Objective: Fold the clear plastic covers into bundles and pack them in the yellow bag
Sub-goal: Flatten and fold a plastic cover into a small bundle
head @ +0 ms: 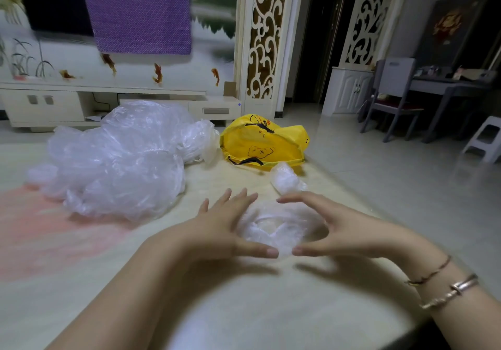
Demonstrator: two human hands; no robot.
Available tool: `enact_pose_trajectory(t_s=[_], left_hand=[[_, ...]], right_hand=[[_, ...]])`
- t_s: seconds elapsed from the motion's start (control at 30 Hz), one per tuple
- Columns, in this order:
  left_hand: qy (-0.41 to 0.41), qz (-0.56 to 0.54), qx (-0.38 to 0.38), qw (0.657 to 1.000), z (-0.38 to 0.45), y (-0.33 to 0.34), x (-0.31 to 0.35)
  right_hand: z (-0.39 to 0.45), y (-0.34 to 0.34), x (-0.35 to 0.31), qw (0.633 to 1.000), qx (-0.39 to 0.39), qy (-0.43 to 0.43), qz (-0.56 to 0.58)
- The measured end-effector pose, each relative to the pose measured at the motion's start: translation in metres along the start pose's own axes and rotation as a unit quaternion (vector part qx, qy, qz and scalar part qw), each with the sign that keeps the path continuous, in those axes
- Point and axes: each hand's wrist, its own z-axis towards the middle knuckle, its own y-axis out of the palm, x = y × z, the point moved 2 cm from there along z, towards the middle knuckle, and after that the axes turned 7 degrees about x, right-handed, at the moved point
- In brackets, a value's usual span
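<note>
Single head-worn wide view, looking forward and down, close over the table [244,309], room beyond

A home living room; a low TV cabinet [108,105] at ten o'clock; carved screens [264,35] at twelve; chair [390,97] at two.

bare forearms, right wrist bracelets [444,286]

Crinkled clear plastic covers [116,160]; yellow bag [260,143] looks like glossy plastic.
</note>
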Motion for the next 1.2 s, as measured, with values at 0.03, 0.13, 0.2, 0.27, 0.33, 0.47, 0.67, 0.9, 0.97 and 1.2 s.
enact_pose_trajectory(t_s=[0.03, 0.13, 0.2, 0.27, 0.33, 0.47, 0.67, 0.9, 0.97, 1.2], left_hand=[[0.014, -0.026, 0.046, 0.998, 0.000, -0.006, 0.003], [0.053, -0.094, 0.110, 0.988, -0.003, -0.017, 0.013], [0.050, -0.101, 0.077, 0.991, -0.004, -0.017, 0.017], [0.026, -0.079, 0.037, 0.996, -0.004, -0.012, 0.018], [0.001, -0.052, 0.016, 0.999, -0.004, -0.006, 0.017], [-0.019, -0.025, -0.003, 1.000, -0.005, -0.004, 0.015], [-0.026, -0.092, 0.107, 0.990, 0.006, -0.009, 0.006], [-0.114, -0.075, 0.229, 0.964, 0.015, -0.007, -0.013], [-0.122, -0.012, 0.254, 0.960, 0.013, -0.002, -0.011], [-0.147, 0.146, 0.235, 0.950, 0.006, 0.001, -0.001]], right_hand=[[-0.002, -0.004, -0.001, 1.000, 0.012, -0.009, -0.012], [-0.004, -0.008, 0.001, 0.995, 0.020, -0.028, -0.090], [-0.003, -0.004, 0.003, 0.991, 0.018, -0.032, -0.132], [0.001, 0.001, 0.004, 0.987, 0.029, -0.052, -0.152], [0.005, 0.007, 0.005, 0.982, 0.063, -0.069, -0.166], [0.015, 0.013, 0.007, 0.978, 0.154, -0.049, -0.132], [0.032, 0.011, 0.031, 0.976, 0.171, 0.115, 0.069], [0.035, 0.019, 0.029, 0.952, 0.227, 0.201, -0.043], [0.033, 0.022, 0.022, 0.947, 0.226, 0.194, -0.117], [0.031, 0.026, 0.014, 0.942, 0.182, 0.155, -0.234]])
